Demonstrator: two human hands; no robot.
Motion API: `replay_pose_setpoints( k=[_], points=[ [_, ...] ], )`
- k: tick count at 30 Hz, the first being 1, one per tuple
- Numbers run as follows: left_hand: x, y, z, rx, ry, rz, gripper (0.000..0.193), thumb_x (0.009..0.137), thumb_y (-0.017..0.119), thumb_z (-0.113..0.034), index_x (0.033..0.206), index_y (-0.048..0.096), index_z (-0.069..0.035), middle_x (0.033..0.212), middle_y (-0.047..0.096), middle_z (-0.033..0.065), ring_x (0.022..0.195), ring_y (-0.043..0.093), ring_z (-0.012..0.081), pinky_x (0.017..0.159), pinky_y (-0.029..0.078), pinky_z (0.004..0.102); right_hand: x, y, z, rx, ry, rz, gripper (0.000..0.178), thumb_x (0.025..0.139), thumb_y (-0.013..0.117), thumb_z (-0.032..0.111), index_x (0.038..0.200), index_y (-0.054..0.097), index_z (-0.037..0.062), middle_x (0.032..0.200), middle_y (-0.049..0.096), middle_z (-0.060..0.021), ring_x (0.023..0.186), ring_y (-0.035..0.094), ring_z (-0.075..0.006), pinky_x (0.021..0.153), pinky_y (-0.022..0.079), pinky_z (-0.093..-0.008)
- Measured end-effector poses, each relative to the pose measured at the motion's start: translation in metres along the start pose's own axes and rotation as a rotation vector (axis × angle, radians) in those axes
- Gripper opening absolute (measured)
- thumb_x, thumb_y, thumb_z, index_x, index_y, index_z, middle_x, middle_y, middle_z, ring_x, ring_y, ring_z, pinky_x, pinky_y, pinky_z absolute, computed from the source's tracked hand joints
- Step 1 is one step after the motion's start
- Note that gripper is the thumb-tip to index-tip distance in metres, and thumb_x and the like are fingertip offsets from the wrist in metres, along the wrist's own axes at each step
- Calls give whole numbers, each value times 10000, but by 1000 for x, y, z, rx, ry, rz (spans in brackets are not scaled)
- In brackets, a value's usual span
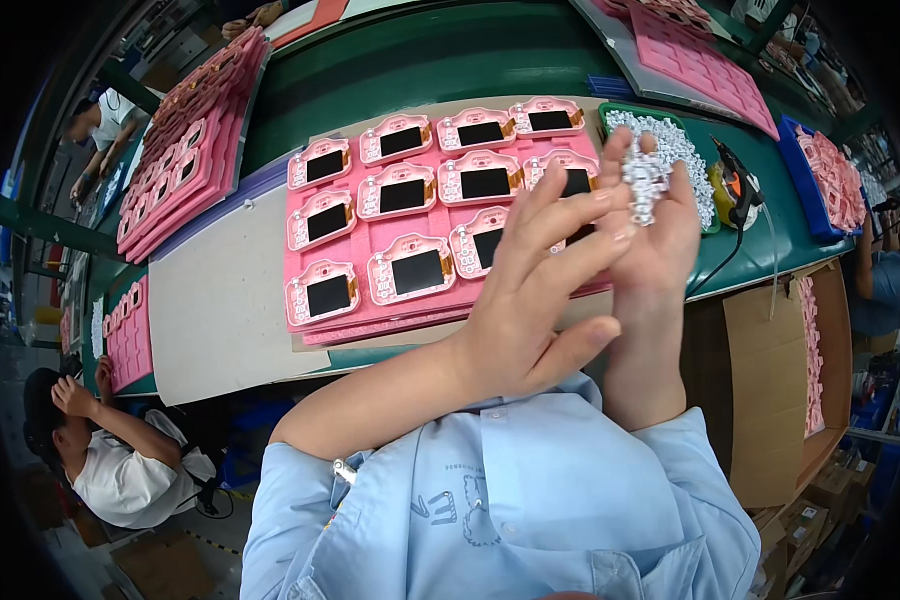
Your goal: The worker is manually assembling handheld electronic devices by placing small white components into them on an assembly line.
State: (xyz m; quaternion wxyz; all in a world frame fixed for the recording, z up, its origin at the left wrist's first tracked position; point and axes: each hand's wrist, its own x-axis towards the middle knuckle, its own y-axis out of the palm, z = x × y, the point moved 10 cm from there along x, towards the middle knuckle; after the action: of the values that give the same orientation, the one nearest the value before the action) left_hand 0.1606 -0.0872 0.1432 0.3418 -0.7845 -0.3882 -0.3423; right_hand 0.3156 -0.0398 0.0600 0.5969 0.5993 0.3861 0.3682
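Observation:
My right hand [658,235] is held palm up, cupping a small heap of white plastic pieces [646,178]. My left hand [540,275] reaches across in front of it with fingers stretched out, its fingertips at the edge of the heap; whether they touch a piece I cannot tell. Under and beyond the left hand lies a pink foam tray [370,238] bearing several pink device shells [410,274], each with a black screen. Part of the nearest right shells is hidden by my hands. Just behind my right hand sits a green bin [660,110] full of similar white pieces.
A yellow-and-black tool [738,190] with a cable lies right of the bin. Further right stand a blue bin [808,185] of pink parts and a cardboard box [770,390]. Stacked pink trays [185,185] rise at the left; another person [120,455] sits at lower left.

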Motion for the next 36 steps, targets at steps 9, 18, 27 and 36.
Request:
replay_pose_setpoints(
  k=[9,18,27,36],
  points=[
    [-47,-31,20,-60,-239,68,230,835,548,-50,1048,634,-35,1068,616,115,1049,545,281,951,414,404,51,-25,168,-598,-542,-302,260,950,441,148,1087,539,-51,1135,530,-198,1053,528,-283,972,434,-382],
    [-232,16,48,-585,-619,747,319,963,473,-151,1261,553,-72,1294,542,61,1218,475,240,1019,356,357,23,-21,142,-983,-392,-124,222,930,496,108,1067,590,-38,1007,599,-110,896,577,-181,819,458,-268],
    [-239,17,42,-250,-637,957,392,919,467,-240,1279,503,-90,1343,483,55,1275,419,234,1063,295,359,-18,-19,103,-1255,-431,-84,206,938,478,89,1070,588,-24,906,598,-86,800,539,-128,738,434,-238],
    [-263,6,46,-113,-562,1219,381,902,479,-201,1260,496,-75,1320,496,65,1229,441,252,1029,334,349,-19,-17,75,-1342,-403,-74,210,944,465,88,1076,588,-19,887,589,-76,799,529,-115,733,425,-227]
  ],
)
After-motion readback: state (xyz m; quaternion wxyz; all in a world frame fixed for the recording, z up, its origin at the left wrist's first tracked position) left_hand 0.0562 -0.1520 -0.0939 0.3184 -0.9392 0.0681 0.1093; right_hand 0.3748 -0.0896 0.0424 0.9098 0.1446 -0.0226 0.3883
